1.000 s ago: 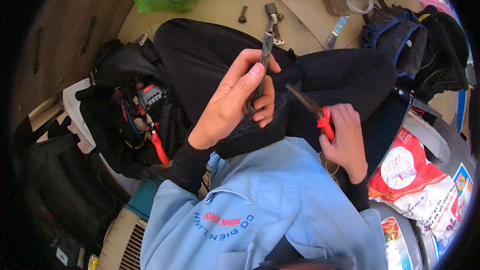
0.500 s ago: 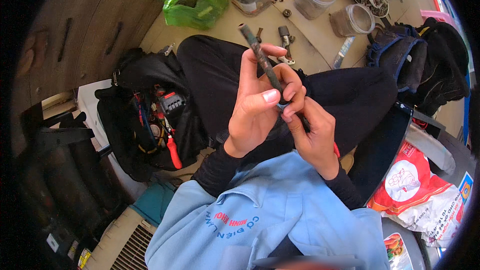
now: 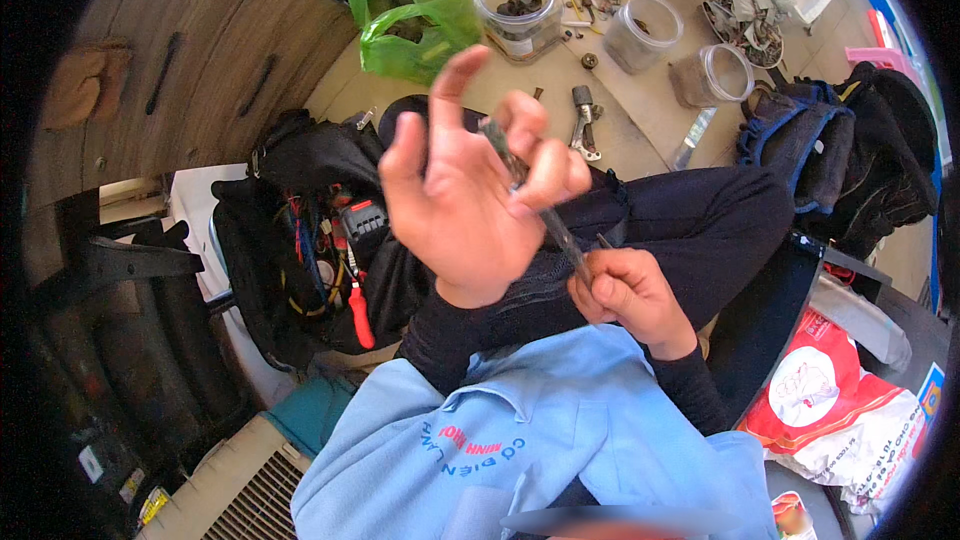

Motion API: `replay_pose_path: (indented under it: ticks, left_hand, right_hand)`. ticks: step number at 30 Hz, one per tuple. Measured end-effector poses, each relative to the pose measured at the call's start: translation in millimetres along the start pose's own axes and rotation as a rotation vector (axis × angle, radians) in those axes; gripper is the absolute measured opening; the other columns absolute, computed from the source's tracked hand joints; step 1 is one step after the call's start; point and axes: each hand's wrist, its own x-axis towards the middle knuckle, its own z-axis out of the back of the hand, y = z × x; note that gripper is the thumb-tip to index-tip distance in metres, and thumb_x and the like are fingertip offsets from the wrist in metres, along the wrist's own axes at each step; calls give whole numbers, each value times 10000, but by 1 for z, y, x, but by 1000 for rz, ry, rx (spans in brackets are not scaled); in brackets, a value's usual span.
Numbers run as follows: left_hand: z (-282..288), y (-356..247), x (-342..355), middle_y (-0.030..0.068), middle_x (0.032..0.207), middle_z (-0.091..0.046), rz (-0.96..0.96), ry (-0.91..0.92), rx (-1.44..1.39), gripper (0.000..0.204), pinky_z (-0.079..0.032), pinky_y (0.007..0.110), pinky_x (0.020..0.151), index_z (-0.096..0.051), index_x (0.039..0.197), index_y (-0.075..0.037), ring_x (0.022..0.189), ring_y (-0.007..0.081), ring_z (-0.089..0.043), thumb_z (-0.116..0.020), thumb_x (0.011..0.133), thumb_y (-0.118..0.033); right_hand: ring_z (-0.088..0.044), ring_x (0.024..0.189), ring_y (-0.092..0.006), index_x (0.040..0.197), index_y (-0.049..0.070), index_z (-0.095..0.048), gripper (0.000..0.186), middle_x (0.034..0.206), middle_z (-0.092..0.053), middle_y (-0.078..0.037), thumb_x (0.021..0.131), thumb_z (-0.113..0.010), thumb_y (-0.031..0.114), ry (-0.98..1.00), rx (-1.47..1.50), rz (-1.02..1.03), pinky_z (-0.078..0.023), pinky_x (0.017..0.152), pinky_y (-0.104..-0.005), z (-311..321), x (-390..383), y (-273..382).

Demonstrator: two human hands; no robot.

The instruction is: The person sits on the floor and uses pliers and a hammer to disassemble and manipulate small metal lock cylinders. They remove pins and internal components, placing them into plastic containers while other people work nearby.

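Tiled floor [image 3: 630,130] spreads out beyond the person's folded legs, with a wooden cabinet [image 3: 200,10] along its left edge. The person wears a light blue shirt [image 3: 560,370] and dark trousers [image 3: 690,200]. A black tool bag [image 3: 310,162] lies open at the person's left. Near the floor's right edge sits a black bag with blue trim [image 3: 800,150]; toward the far left corner, a green plastic bag [image 3: 420,30].

The left hand [image 3: 480,200], blurred, has thumb and forefinger spread wide; its other fingers bend about a dark tube [image 3: 568,243], though I cannot tell whether they grip it. The right hand [image 3: 632,295] pinches the tube's lower end between thumb and fingers, so the tube slants above the lap from the left palm down to there.

In the tool bag lies a red-handled tool [image 3: 361,318]. A metal fitting [image 3: 585,120] rests on the floor just past the legs. Smallest, a thin dark tip [image 3: 603,240] pokes up by the right hand.
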Motion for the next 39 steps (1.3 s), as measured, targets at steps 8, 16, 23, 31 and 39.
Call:
replay_pose_path:
  ticks: [8,16,23,31,39]
  left_hand:
    - [-11,-1,0,112,968,-451,-136,11,358,648,-400,389,655,-279,1456,-155,552,170,-445,-391,947,-541]
    - [-28,27,-8,146,957,-438,-208,32,519,725,-423,306,588,-193,1450,-127,579,194,-492,-448,937,-571]
    - [-18,19,-6,92,821,-393,-36,2,242,752,-371,337,469,-223,1457,-108,429,150,-368,-273,952,-663]
    - [-17,8,-5,13,694,-323,142,-23,97,746,-342,346,401,-286,1449,-106,360,107,-262,-260,955,-664]
    - [-15,22,24,-18,571,-254,-10,-544,186,420,-211,312,312,-472,1220,-144,312,108,-184,-369,986,-477]
  right_hand:
    - [-605,776,-295,970,10,-649,179,842,-637,-113,867,-664,155,-271,-1152,462,-484,699,-362,-5,1,16]
    - [-616,912,-394,1175,-36,-541,299,1054,-601,-233,916,-601,100,-433,-1109,561,-504,763,-434,-43,24,27]
    - [-650,662,-397,1127,2,-588,209,756,-626,-195,967,-543,129,-432,-1109,565,-497,588,-456,-40,30,18]
    - [-646,656,-370,1104,-13,-588,217,808,-626,-212,977,-515,149,-83,-780,118,-492,565,-432,-35,19,47]
    - [-613,544,-317,910,49,-532,140,636,-565,-131,915,-570,184,-408,-1545,577,-483,457,-423,-14,51,24]
